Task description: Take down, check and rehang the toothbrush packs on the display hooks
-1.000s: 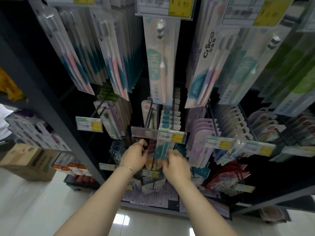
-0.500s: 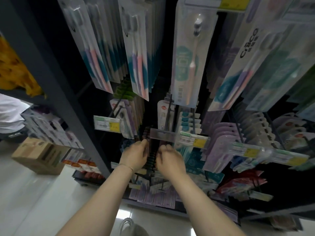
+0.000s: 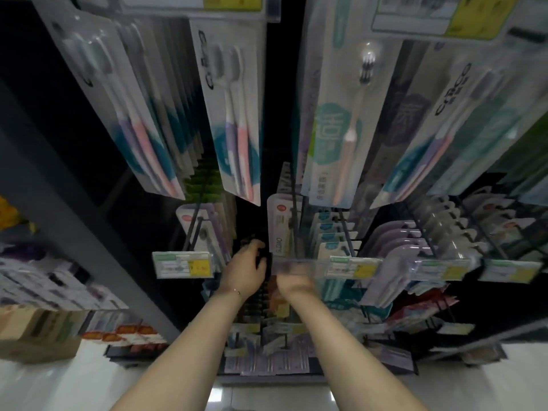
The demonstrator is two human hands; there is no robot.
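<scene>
head view, looking down a hook display.

left hand (image 3: 246, 271): thumb and fingers curled at the front of a row of dark packs (image 3: 258, 299). too dark to tell whether they clamp one. a thin bracelet (image 3: 236, 291) sits on that wrist.

right hand (image 3: 296, 280): motion-blurred, just right of the left hand and just under a clear strip (image 3: 292, 266). its grip cannot be told.

the dark packs run down between the two wrists.

just above the hands a white pack (image 3: 280, 229) hangs on a hook. higher up, long packs (image 3: 335, 129) hang in rows, with pink and purple brushes showing through.

left of the left hand is a price tag (image 3: 184, 264) with a yellow patch. right of the right hand are more tags (image 3: 353, 266) and lilac packs (image 3: 394, 241).

room: a dark upright (image 3: 74, 232) stands well left of the hands. a cardboard box (image 3: 32, 330) sits beyond it on a pale glossy floor (image 3: 44, 387), which also shows below both forearms.
</scene>
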